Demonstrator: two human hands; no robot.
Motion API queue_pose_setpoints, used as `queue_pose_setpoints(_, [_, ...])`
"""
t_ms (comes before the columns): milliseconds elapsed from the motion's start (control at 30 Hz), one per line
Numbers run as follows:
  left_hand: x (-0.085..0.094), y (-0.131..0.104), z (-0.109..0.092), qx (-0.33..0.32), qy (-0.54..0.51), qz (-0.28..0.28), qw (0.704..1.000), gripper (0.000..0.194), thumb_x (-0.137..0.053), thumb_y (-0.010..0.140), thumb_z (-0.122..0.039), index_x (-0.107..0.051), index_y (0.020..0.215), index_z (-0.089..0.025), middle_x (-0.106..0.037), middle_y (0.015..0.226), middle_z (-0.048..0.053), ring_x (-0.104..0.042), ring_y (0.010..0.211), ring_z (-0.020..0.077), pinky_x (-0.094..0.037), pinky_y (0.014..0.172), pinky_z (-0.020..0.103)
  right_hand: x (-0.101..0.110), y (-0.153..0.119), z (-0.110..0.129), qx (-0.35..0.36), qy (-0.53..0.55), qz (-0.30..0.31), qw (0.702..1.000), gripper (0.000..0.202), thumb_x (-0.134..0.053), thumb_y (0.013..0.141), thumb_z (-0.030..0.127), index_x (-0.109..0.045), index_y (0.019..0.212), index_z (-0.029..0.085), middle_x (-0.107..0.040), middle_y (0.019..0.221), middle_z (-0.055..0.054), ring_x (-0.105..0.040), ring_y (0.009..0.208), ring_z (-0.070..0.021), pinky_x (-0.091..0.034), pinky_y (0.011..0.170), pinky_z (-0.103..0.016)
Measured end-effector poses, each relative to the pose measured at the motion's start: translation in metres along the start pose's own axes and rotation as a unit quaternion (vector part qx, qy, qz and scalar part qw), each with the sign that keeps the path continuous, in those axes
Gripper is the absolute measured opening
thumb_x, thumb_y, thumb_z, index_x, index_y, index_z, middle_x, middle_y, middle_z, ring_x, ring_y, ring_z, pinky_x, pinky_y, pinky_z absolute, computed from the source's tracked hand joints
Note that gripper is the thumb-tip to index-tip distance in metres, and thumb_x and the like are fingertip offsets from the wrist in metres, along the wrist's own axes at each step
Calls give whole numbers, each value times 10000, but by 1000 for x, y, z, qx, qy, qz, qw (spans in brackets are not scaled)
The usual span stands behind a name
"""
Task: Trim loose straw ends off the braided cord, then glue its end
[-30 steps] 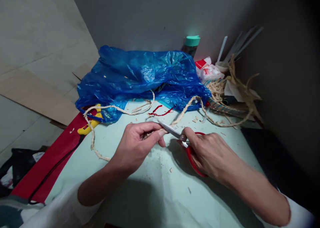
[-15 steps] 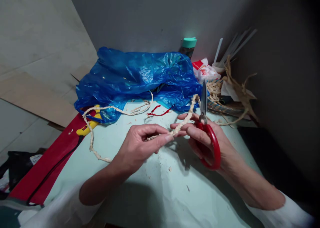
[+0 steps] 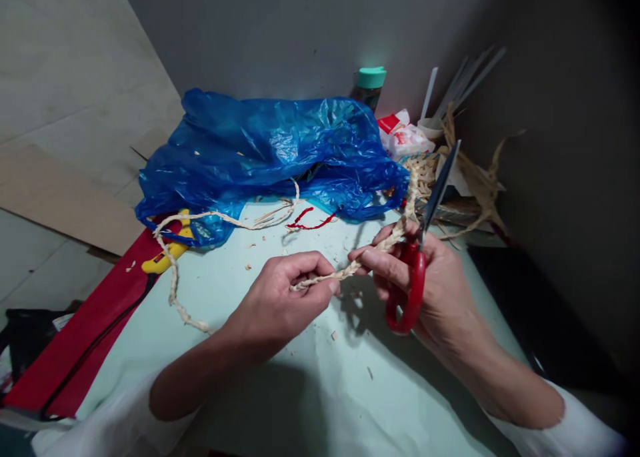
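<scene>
Between my two hands runs a pale braided cord (image 3: 349, 269) of plant fibre. My left hand (image 3: 287, 297) pinches it between thumb and forefinger. My right hand (image 3: 430, 277) grips the same cord between thumb and fingers, and also carries red-handled scissors (image 3: 415, 287) hooked over its fingers, blades pointing up and together. Past the right hand the thicker end of the cord rises toward a woven piece. On the left, a long loop of thin pale cord (image 3: 173, 277) lies on the table and passes behind my left forearm.
A crumpled blue plastic bag (image 3: 270, 143) spreads across the back of the table (image 3: 350, 397). A yellow-handled tool (image 3: 167, 255) lies at left, a short red cord (image 3: 313, 227) in the middle. At the back right are a green-lidded jar (image 3: 371, 87), a woven basket (image 3: 425, 173) and dried fibres (image 3: 480, 170).
My right thumb and fingers have closed on the cord, and the scissors have tilted to the right. The left hand keeps its pinch. The view has shifted slightly.
</scene>
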State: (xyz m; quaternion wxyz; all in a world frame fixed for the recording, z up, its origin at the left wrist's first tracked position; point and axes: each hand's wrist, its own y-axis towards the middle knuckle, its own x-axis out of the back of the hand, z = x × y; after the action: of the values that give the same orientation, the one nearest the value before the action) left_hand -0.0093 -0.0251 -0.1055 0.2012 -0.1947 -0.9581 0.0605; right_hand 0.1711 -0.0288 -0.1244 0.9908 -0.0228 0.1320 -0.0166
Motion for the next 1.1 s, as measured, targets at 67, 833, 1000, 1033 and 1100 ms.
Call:
queue_pose_setpoints(67, [0,1,0,-3,10,2,1000,154,-570,840,-258,-593,714,-173,-495,650,-33,-394,590,98,-303,532,227,0,0,0,6,-1,-5,1000,275,-874,659,277,-624,738,193,-681,642,29,-523,450,-62,-426,383,-151])
queue_pose_setpoints(833, [15,-5,8,-25,-56,28,998,227,-545,948,-335,-716,898,-195,-631,642,-20,-362,480,75,-274,463,221,15,11,4,46,51,-118,991,398,-865,659,237,-534,880,244,-676,707,49,-679,649,-116,-464,436,-140])
queue_pose_setpoints(1000, [17,-3,8,13,-176,87,980,258,-551,937,-362,-697,844,-171,-430,494,-59,-282,448,65,-191,446,218,14,11,0,30,46,-41,998,294,-825,712,289,-640,939,276,-750,875,15,-692,705,-145,-519,505,-215])
queue_pose_setpoints(1033, [16,-2,8,26,-188,96,977,260,-555,930,-362,-685,822,-165,-412,483,-61,-264,440,64,-173,441,221,13,10,0,29,44,-16,998,337,-835,699,280,-656,984,288,-761,917,15,-707,747,-157,-546,556,-235])
queue_pose_setpoints(1100, [14,-2,7,47,-211,116,969,269,-558,915,-363,-662,776,-158,-379,456,-65,-231,425,64,-140,435,232,9,7,-1,29,31,31,999,420,-858,670,249,-662,1037,305,-774,912,24,-724,796,-172,-575,661,-272])
